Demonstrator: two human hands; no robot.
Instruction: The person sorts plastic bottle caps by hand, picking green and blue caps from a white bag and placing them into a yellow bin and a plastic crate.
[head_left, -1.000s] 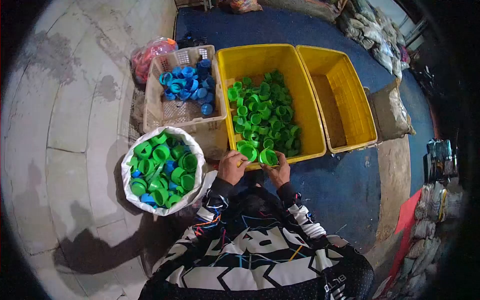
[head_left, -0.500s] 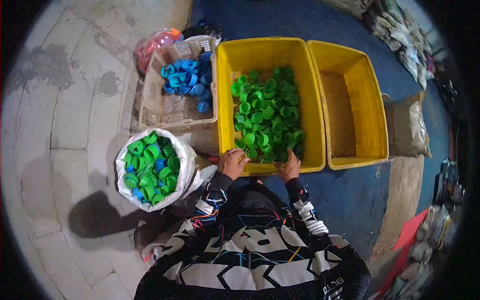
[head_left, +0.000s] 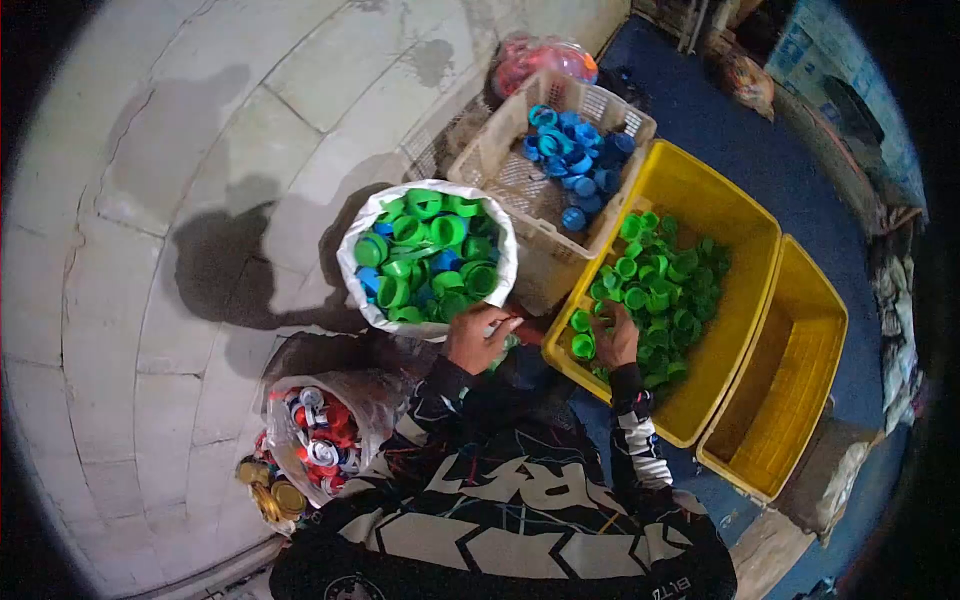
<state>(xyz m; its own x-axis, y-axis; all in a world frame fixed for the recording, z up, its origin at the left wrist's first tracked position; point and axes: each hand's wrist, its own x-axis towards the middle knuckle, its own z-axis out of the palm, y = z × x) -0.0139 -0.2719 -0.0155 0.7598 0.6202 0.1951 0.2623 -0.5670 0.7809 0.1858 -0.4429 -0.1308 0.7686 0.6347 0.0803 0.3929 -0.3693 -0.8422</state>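
My left hand (head_left: 480, 338) is at the near rim of a white sack (head_left: 508, 240), its fingers curled together. Something greenish shows just below those fingers, but I cannot tell what they hold. Green plastic caps (head_left: 408, 230), with a few blue ones among them, fill the sack to the top. Over the near left side of a yellow bin (head_left: 690, 165), my right hand (head_left: 618, 338) has its fingers bent around a green cap (head_left: 603, 325). A heap of loose green caps (head_left: 660, 285) lies in that bin around the hand.
A pale perforated crate (head_left: 490, 160) with blue caps (head_left: 575, 150) stands behind the sack. Right of the first bin is another yellow bin (head_left: 790, 370). At the lower left a clear bag (head_left: 375, 405) holds red and white caps, beside gold lids (head_left: 285, 498).
The view has turned left, bringing the bag of red and white caps into sight. My left hand has left the yellow bin for the sack; the right stays at the bin.
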